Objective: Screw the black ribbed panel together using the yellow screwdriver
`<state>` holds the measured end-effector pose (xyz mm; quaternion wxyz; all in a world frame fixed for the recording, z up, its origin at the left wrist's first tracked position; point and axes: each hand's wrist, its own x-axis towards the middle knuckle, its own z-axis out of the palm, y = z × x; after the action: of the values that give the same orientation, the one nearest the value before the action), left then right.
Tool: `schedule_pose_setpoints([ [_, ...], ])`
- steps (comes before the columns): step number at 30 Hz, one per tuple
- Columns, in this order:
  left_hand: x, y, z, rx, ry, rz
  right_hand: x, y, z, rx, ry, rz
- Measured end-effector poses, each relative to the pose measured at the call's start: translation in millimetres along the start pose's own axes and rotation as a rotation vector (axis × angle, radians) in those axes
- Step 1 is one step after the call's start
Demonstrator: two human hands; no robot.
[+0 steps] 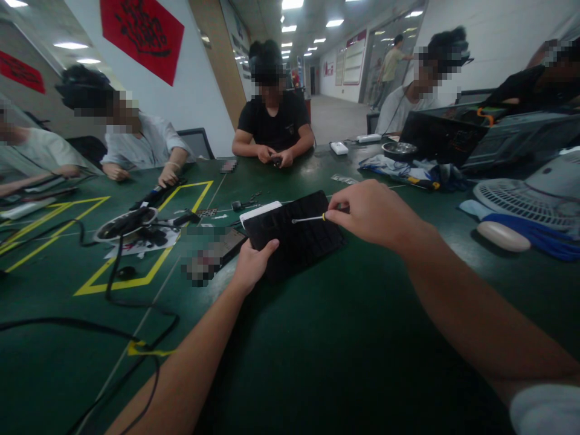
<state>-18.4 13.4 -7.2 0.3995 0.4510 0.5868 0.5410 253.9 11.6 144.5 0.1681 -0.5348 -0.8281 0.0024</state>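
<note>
A flat black device (296,232) lies on the green table (317,338) in front of me, with a white slab (260,212) tucked at its far left corner. My left hand (251,266) grips the device's near left edge, thumb on top. My right hand (369,211) is closed around a small screwdriver (308,219) with a yellow collar. Its metal tip points left and rests over the top face of the device.
Several people sit around the table, one opposite holding a small object. A round dish of parts (124,223), black cables (113,284) and yellow floor-tape lines lie to the left. A white fan (530,193), a mouse (502,235) and laptops (453,136) stand at the right.
</note>
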Motion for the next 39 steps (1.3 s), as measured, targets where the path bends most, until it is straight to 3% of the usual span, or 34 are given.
schedule_pose_setpoints([
  [39,-1.7,1.1,1.4,-0.006,0.006,-0.003,-1.0,-0.4,1.5,-0.059,0.009,0.028],
])
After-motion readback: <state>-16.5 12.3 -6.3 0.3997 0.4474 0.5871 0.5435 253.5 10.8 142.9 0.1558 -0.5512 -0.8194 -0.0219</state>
